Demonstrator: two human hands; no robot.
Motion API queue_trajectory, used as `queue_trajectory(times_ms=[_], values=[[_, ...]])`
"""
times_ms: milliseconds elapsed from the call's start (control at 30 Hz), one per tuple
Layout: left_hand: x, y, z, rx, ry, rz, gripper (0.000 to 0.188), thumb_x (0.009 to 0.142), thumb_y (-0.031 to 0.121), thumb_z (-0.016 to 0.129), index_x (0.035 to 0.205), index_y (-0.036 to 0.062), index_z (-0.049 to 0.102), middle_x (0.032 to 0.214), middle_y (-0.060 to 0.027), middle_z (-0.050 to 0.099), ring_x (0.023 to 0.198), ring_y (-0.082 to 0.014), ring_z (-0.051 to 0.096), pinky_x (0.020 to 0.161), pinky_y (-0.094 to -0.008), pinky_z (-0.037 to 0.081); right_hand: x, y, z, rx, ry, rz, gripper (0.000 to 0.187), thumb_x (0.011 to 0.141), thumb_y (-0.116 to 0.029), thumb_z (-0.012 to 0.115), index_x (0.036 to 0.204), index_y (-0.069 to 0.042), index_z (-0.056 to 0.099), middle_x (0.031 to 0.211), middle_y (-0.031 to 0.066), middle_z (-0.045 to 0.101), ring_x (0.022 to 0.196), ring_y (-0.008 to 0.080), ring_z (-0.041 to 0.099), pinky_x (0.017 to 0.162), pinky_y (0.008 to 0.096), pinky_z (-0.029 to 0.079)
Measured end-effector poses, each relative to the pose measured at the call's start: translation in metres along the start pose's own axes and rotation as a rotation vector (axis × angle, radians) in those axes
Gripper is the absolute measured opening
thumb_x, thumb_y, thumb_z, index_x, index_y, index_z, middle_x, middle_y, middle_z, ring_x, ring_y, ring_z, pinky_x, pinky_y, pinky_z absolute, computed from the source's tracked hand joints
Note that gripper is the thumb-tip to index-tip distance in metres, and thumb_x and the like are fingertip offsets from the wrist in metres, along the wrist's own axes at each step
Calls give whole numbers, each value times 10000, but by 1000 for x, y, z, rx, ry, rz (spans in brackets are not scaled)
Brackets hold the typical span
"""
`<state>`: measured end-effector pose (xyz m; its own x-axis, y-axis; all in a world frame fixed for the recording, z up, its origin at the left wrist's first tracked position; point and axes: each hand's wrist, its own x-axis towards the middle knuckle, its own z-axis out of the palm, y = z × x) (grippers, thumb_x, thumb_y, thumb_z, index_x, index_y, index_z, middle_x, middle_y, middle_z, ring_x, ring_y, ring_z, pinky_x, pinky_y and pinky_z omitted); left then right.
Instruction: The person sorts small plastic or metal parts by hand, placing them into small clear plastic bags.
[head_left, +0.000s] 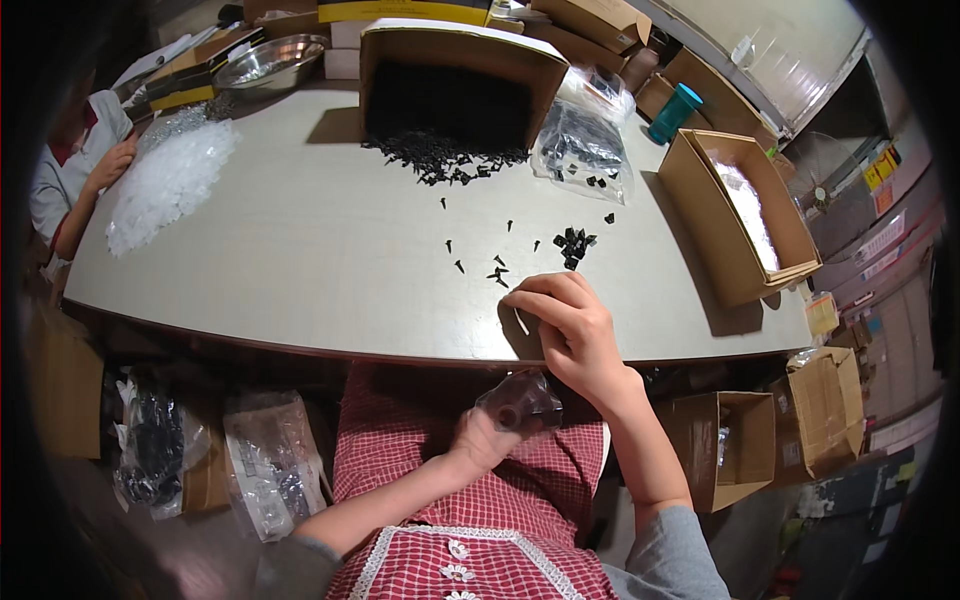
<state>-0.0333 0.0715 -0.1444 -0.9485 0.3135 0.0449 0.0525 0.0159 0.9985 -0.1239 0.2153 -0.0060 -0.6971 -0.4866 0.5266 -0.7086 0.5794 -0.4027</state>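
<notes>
My left hand is low over my lap, closed on a small clear plastic bag. The bag is smeared by motion and its contents are hard to make out. Over the table's near edge, my right hand has its fingers curled and drawn together, pointing left. Whatever lies between those fingertips, if anything, is hidden. Just beyond them a few black screws lie scattered on the tabletop. A small heap of black plastic pieces sits a little farther right.
At the back, an open carton lies tipped, spilling black screws. Beside it is a bag of black pieces. A blue-green cup and a cardboard box stand right. At left, another person's hand is near white plastic bags.
</notes>
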Motion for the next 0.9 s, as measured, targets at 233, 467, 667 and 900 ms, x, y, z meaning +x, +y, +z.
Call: queue_trajectory(times_ms=[233,467,667,900], values=[[0,-6,6,52,70,59,694,858,275,870,1473,134,579,1313,-100,712,1172,-267,703,996,-384,568,23,-3,8,10,-18,113,469,805,150,560,1195,-24,753,1052,149,668,993,339,609,888,424,526],[-2,-3,0,2,12,-67,668,834,248,897,1414,91,605,1260,-68,714,1155,-194,688,1014,-348,547,13,7,0,100,-89,136,546,725,184,490,1133,-37,779,1022,145,681,963,322,629,882,419,533],[-3,-6,2,-2,42,-53,629,836,248,890,1385,102,620,1246,-71,719,1147,-209,695,1020,-355,549,5,6,-2,94,25,198,596,705,203,437,1144,-15,776,1074,144,708,977,290,706,885,350,576],[5,-3,-1,127,-15,20,633,892,331,828,1452,139,602,1352,-119,711,1241,-314,694,1026,-395,566,4,-11,4,9,27,16,477,701,146,517,1069,-19,772,1065,140,708,970,288,673,865,400,550]])
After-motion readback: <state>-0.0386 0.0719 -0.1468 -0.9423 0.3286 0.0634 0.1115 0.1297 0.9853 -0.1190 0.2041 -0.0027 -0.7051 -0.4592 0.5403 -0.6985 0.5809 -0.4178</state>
